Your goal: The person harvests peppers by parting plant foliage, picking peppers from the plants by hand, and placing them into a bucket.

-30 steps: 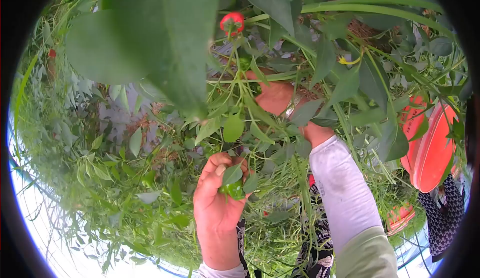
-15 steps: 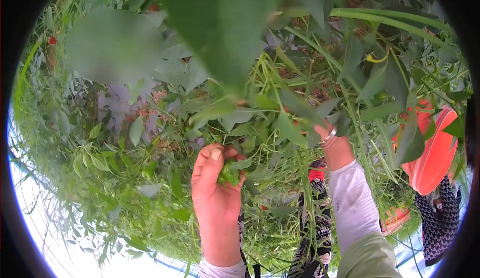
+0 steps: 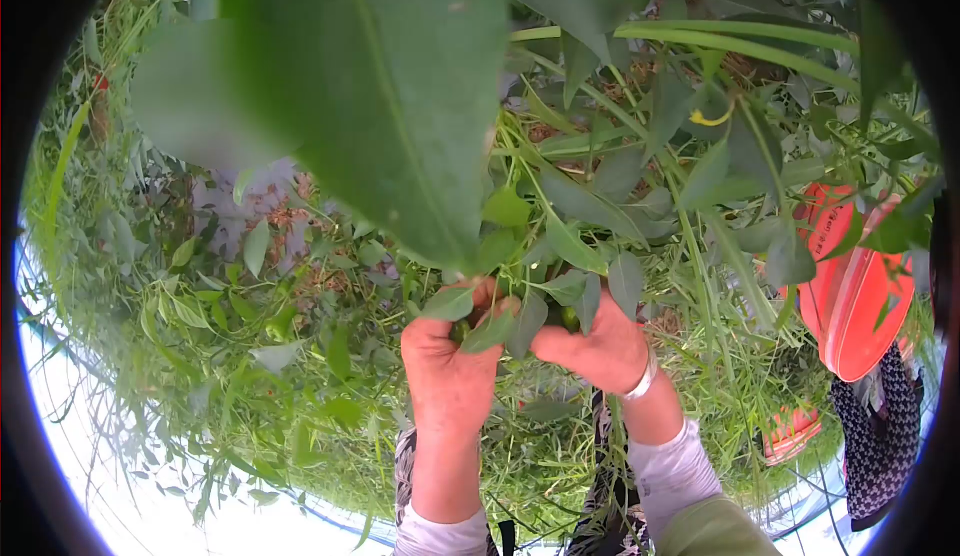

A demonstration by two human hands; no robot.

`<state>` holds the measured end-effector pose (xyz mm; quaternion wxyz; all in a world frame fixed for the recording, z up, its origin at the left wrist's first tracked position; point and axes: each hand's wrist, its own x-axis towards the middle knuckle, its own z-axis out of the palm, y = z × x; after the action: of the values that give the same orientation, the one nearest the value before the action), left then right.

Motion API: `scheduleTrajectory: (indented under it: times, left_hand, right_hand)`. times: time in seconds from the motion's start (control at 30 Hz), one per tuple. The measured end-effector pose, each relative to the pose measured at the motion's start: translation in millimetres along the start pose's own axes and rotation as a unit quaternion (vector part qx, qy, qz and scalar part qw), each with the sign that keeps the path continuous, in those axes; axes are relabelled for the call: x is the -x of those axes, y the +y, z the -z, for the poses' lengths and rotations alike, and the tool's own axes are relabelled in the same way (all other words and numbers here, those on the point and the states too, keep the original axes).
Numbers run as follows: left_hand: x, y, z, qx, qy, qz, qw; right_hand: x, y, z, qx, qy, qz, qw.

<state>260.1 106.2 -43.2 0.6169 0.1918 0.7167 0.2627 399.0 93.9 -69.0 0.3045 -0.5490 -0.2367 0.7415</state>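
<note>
My left hand (image 3: pixel 450 366) is closed among the leaves of a pepper plant (image 3: pixel 575 246), its fingers curled around a green pepper (image 3: pixel 460 332) that shows only in part. Close by on its right, my right hand (image 3: pixel 602 344) pinches in the same foliage. A small dark green pepper (image 3: pixel 570 318) shows between its thumb and fingers, partly covered by leaves. The fingertips of both hands are largely hidden. A light band circles my right wrist.
A large blurred leaf (image 3: pixel 390 106) hangs near the camera and covers the upper middle. To the right is a red plastic container (image 3: pixel 850 296) with printed lettering, beside dark patterned cloth (image 3: pixel 875 446). Long green stems (image 3: pixel 740 46) cross the upper right.
My right hand has moved left and down from the stems to beside my left hand. My left hand has shifted slightly right, still around the green pepper. The near leaf covers more.
</note>
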Motion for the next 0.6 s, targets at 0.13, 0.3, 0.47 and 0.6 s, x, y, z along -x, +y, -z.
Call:
scheduleTrajectory:
  times: [0.13, 0.3, 0.47, 0.6]
  left_hand:
    - [3, -11, -4, -0.101, -0.055, -0.015, 0.993]
    - [9, -6, -16, -0.109, -0.109, 0.006, 0.988]
    - [11, -19, -18, -0.101, -0.087, 0.114, 0.984]
    - [16, -18, -24, -0.131, -0.171, 0.047, 0.975]
  right_hand:
    - [22, 7, -8, 0.096, 0.131, 0.022, 0.986]
    - [42, 18, -10, 0.032, 0.223, -0.003, 0.974]
    - [58, 34, -10, -0.097, 0.240, -0.036, 0.965]
    - [74, 39, -6, -0.094, 0.258, -0.029, 0.961]
